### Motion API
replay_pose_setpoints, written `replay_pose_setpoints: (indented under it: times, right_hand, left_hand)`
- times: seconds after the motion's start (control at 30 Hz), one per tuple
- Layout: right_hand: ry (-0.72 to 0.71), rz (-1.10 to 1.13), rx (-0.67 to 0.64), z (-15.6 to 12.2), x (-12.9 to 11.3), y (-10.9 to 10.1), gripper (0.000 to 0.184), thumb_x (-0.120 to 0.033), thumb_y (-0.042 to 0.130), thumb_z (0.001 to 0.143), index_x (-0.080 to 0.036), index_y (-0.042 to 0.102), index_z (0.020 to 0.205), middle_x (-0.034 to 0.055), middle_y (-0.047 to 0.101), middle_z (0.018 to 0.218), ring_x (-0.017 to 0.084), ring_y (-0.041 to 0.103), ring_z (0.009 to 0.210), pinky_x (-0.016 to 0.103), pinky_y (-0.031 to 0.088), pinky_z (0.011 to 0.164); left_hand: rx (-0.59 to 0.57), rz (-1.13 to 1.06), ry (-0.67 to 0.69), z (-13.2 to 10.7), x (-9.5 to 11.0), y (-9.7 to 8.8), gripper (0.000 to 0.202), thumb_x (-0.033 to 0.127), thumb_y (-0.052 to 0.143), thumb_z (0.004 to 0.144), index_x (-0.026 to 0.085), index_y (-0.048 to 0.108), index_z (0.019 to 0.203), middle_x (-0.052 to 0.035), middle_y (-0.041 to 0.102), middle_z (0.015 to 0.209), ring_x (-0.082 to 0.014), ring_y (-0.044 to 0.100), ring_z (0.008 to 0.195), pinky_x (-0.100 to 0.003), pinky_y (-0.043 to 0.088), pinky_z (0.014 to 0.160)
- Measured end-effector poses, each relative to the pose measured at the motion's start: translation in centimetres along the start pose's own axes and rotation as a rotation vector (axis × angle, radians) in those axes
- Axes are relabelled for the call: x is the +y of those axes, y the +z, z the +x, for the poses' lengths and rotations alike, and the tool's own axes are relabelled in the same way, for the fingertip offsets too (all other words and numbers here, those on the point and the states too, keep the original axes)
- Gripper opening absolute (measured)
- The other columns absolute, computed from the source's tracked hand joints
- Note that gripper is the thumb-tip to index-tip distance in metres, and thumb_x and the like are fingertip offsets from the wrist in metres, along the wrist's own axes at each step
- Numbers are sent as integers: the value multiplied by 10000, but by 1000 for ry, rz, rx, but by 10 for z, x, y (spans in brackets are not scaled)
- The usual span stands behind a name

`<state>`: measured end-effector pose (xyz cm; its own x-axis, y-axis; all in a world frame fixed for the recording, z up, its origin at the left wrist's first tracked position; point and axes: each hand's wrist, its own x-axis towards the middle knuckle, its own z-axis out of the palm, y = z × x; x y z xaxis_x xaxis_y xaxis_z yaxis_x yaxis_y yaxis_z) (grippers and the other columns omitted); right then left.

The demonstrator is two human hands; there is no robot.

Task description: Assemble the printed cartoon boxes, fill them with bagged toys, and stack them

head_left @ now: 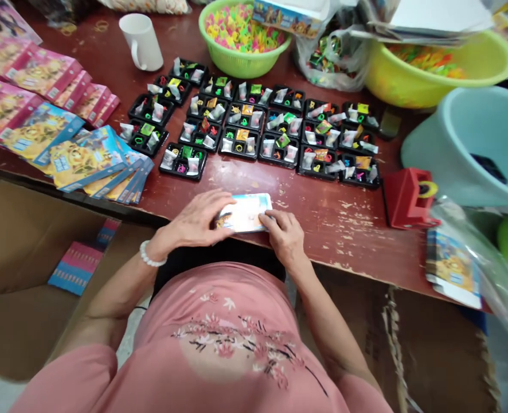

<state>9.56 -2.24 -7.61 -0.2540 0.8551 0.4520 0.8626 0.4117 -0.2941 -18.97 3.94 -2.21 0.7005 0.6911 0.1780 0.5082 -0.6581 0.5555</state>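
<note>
At the table's front edge, a flat blue-and-white printed card (247,213) lies between my two hands, glare washing out its face. Whether it is one card, a stack or a flat box I cannot tell. My left hand (200,221) grips its left end, fingers along the far side and thumb at the near side. The fingers of my right hand (285,234) are curled, with thumb and forefinger at its right edge. Just beyond stand rows of black compartment trays (239,144) holding small wrapped packets and bright plastic pieces.
Pink boxes (47,71) and blue-yellow boxes (88,158) are piled at left. Behind the trays are a white mug (141,43), a green basket (245,60) and a yellow basin (434,86). A red tape dispenser (409,201) and a pale blue bucket (464,155) stand right. An open carton (17,241) sits below left.
</note>
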Motion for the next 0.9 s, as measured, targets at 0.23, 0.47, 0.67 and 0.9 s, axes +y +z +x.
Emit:
replay_pose_setpoints:
  times: [0.23,0.47,0.67,0.9]
  right_hand:
    - [229,482,160,0,-16,3,309,-266,549,1038,-296,710,1300,120,717,1348,271,708,1244,488,610,1031]
    - [443,1058,-22,59,-34,9,437,-438,649,1002,-319,581,1418,112,683,1420,219,764,1017,359,638,788]
    - [-75,391,-261,173,-77,55,210,-266,596,1015,-210,714,1180,128,715,1167,261,672,1013,394,541,871]
    - [-187,-130,-410,208,-120,85,274,-329,553,1056,-151,701,1203,189,649,1275,324,580,1109,385,415,813]
  left_hand:
    - [-124,210,-242,37,31,33,1311,475,957,662,94,203,1664,-322,449,1581,-527,428,1454,-808,242,1196]
    - [109,212,-343,-16,24,7,1281,410,952,591,187,223,1621,-234,524,1470,-459,523,1356,-647,406,1143]
    - [359,211,-572,-89,12,-8,1240,448,978,565,224,293,1574,-216,521,1471,-449,550,1346,-605,489,1093]
    - [480,-15,-651,-119,-13,-2,1266,650,964,567,230,332,1580,-196,549,1455,-436,579,1351,-609,469,1142]
